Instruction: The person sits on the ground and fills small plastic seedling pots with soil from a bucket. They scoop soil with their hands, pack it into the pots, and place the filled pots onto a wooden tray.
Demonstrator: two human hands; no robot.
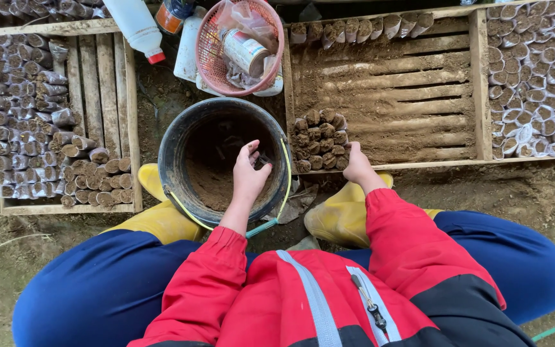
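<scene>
My left hand (249,172) hangs over the bucket (178,138) at frame centre, fingers curled, pinching a small dark bag (264,159); its long axis I cannot tell. My right hand (358,164) is loosely closed, touching the bags (319,138) of soil, packed upright in the tray (480,83) just right of the bucket.

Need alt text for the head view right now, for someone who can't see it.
Seen from above, a crouching person's left hand reaches into a black bucket of soil while the right hand rests at a cluster of soil-filled bags in a wooden tray. A pink basket sits beyond the bucket.
</scene>
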